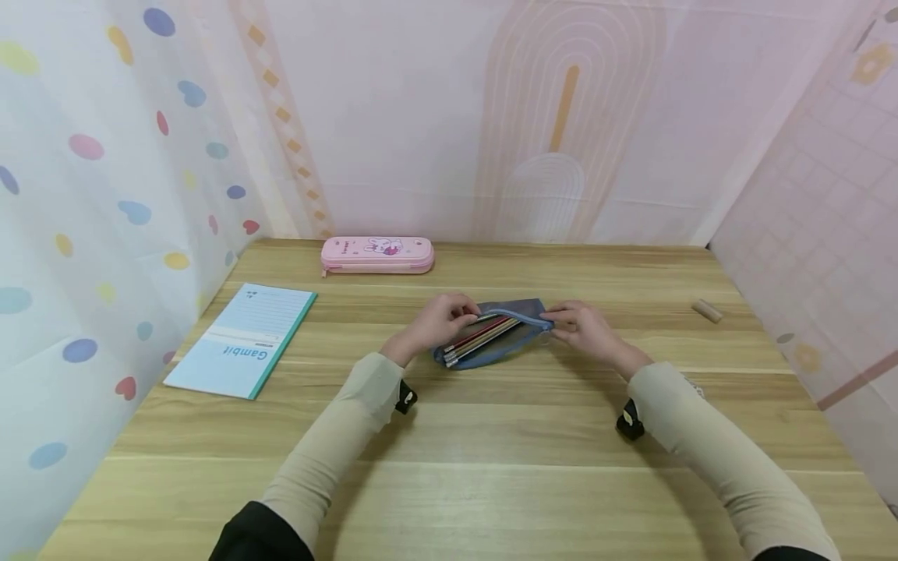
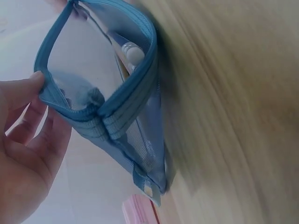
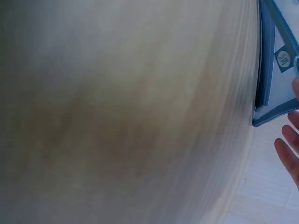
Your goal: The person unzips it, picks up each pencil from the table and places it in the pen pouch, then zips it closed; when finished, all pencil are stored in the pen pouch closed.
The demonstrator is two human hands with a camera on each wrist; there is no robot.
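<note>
A blue mesh zippered pencil pouch [image 1: 500, 358] lies on the table with its mouth unzipped. Several pencils [image 1: 484, 336], dark red and tan among them, show through the opening. At the pouch's left side my left hand [image 1: 442, 318] pinches the upper edge of the mouth; the left wrist view shows that thumb and fingers [image 2: 39, 135] on the zipper tape. On the other side, my right hand [image 1: 585, 331] pinches the zipper's right end between thumb and finger. A small label [image 3: 283, 59] appears on the pouch in the right wrist view, where the hand is mostly cut off.
At the back of the wooden table [image 1: 519, 483] lies a pink pencil case [image 1: 377, 255] with a rabbit print. A notebook [image 1: 242, 339] marked "Gambit" is at the left. Far to the right rests a small tan cylinder [image 1: 706, 311]. Patterned curtains [image 1: 407, 117] enclose the table.
</note>
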